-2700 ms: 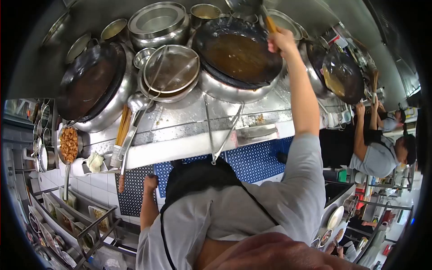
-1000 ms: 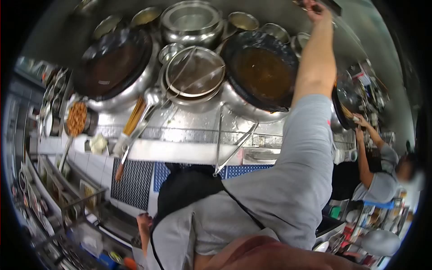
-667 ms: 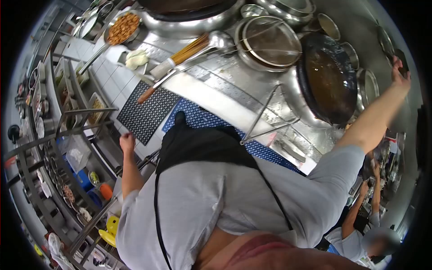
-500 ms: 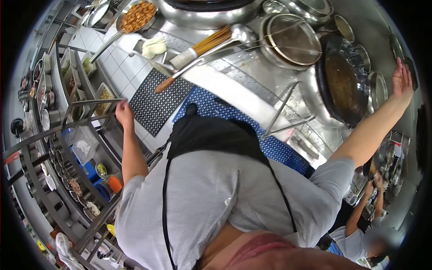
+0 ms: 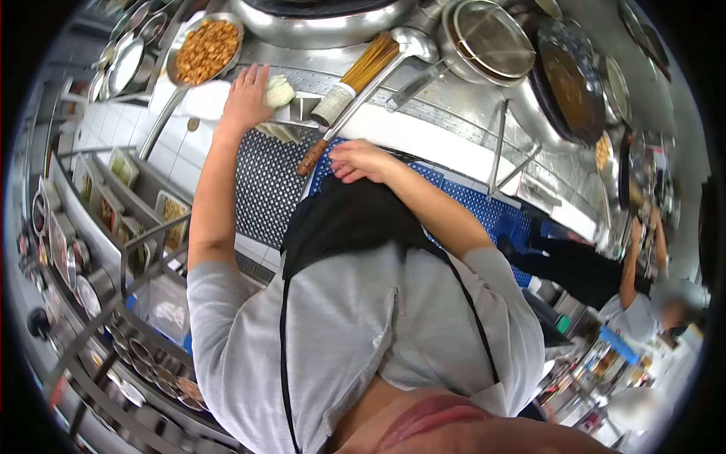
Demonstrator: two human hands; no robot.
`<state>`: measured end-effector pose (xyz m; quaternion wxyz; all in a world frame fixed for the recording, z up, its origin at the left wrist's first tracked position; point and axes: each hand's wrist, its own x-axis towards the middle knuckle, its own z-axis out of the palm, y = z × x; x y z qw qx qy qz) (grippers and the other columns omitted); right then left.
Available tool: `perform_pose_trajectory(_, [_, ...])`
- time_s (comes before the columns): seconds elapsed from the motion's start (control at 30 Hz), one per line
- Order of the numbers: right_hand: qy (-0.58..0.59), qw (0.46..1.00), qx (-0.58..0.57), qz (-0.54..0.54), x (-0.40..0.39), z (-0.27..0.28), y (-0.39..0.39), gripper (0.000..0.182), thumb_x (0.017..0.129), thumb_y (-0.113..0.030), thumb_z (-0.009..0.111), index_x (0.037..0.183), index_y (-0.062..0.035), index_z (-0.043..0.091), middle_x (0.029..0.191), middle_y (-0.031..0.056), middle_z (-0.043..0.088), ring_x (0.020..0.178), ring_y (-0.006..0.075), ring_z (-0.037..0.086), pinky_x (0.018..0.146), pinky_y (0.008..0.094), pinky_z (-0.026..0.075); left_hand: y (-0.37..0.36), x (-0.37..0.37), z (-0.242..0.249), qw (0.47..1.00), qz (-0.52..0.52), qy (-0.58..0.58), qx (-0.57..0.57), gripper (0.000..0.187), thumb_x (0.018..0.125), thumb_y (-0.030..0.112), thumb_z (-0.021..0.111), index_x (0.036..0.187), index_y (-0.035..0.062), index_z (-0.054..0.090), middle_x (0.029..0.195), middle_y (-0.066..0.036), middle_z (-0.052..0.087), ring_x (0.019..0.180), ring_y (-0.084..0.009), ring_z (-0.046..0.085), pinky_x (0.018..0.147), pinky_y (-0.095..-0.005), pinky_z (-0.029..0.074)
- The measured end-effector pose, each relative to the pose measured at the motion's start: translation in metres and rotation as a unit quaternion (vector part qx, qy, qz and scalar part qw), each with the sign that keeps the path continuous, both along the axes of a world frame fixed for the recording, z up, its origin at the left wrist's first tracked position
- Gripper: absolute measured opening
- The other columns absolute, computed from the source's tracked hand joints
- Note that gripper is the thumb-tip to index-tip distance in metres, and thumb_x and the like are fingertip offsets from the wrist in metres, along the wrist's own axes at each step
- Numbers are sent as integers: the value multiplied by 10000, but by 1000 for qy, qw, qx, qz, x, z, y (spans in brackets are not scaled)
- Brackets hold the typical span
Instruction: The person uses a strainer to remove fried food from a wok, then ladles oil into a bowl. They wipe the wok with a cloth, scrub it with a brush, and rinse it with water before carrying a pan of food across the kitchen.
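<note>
My left hand (image 5: 247,102) is stretched out over the counter's edge with its fingers extended. It lies over a white cloth (image 5: 203,100), beside a crumpled pale bundle (image 5: 279,92), and holds nothing visible. My right hand (image 5: 359,160) hangs in front of my black apron (image 5: 344,208), its fingers loosely bent and nothing visible in them. Closest to it is a ladle (image 5: 355,102) whose wooden handle sticks out past the counter's edge. A bamboo wok brush (image 5: 355,79) lies alongside the ladle.
A long-handled strainer of browned pieces (image 5: 204,51) sits at upper left. Mesh strainers (image 5: 495,41) rest on a pot, near a wok of brown liquid (image 5: 571,83). A metal rack (image 5: 155,242) and food tubs (image 5: 174,216) stand at left. Another person (image 5: 635,303) works at far right.
My left hand has left the metal rack and reached forward to the counter by the pale bundle. My right hand has come back from the wall at right to my apron.
</note>
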<state>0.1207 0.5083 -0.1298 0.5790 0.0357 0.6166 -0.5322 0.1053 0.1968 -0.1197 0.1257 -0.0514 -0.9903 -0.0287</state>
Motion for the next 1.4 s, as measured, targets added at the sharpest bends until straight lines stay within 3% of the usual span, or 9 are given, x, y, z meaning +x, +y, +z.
perform_pose_trajectory(0.1, [-149, 966, -115, -176, 16, -46, -40, 369, 878, -284, 686, 1173, -118, 540, 1165, 107, 562, 1134, 290, 509, 954, 520, 436, 9, -6, 16, 979, 22, -201, 32, 990, 602, 200, 799, 1460, 70, 322, 1299, -210, 526, 1215, -388, 485, 1011, -458, 424])
perform_pose_trajectory(0.3, [11, 897, -86, -434, 35, 3, -71, 254, 863, -149, 691, 1000, -101, 483, 700, 45, 552, 556, 179, 566, 518, 344, 509, 14, 1, 24, 986, 13, -159, 51, 771, 652, 202, 727, 1350, 35, 448, 1134, -191, 603, 1104, -377, 556, 932, -472, 463])
perform_pose_trajectory(0.47, [26, 840, -183, -509, 45, 80, -78, 223, 843, -60, 649, 943, -93, 452, 697, 50, 546, 543, 169, 553, 493, 315, 492, 16, 6, 19, 983, 19, -85, 160, 625, 639, 200, 753, 1209, 3, 588, 1100, -212, 652, 1013, -364, 615, 917, -413, 472])
perform_pose_trajectory(0.57, [6, 847, -227, -480, 61, 114, -72, 233, 839, -49, 645, 965, -102, 457, 696, 48, 544, 544, 167, 551, 496, 304, 479, 18, 9, 25, 868, 77, -98, 480, 603, 673, 184, 777, 1207, -25, 591, 1073, -172, 680, 944, -297, 652, 866, -359, 491])
perform_pose_trajectory(0.7, [15, 840, -307, -448, 68, 135, -56, 232, 834, -40, 644, 969, -104, 466, 703, 38, 545, 582, 141, 551, 530, 290, 483, 29, 12, 34, 543, 19, -122, 830, 523, 794, 34, 713, 1275, -25, 517, 1158, -112, 642, 1045, -219, 632, 907, -337, 500])
perform_pose_trajectory(0.93, [112, 840, -346, -403, 55, 161, 12, 181, 856, -60, 622, 962, -78, 477, 706, 38, 542, 550, 131, 556, 493, 280, 473, 91, 2, 85, 379, -34, -170, 909, 594, 796, 115, 722, 1314, -30, 471, 1204, -152, 609, 1099, -287, 611, 974, -419, 495])
perform_pose_trajectory(1.03, [226, 853, -322, -342, 52, 127, 55, 198, 846, -55, 650, 991, -46, 515, 719, 33, 566, 554, 124, 585, 506, 266, 508, 126, -11, 94, 432, -93, -245, 863, 534, 842, 138, 647, 1316, -39, 474, 1204, -163, 612, 1105, -297, 609, 984, -428, 484])
perform_pose_trajectory(1.17, [311, 812, -149, -471, 64, 136, 123, 162, 886, -105, 650, 971, -23, 539, 681, 15, 528, 454, 81, 514, 379, 235, 422, 205, -19, 113, 478, -107, -270, 829, 445, 740, 66, 689, 1153, -55, 577, 1000, -140, 672, 891, -258, 673, 794, -362, 561])
perform_pose_trajectory(1.4, [313, 804, -60, -502, 122, 114, 219, 208, 920, -180, 640, 853, -50, 493, 572, -16, 475, 369, 64, 450, 333, 226, 359, 344, -23, 79, 379, -64, -408, 828, 302, 795, 146, 663, 1066, 18, 623, 953, -100, 686, 831, -240, 680, 735, -344, 568])
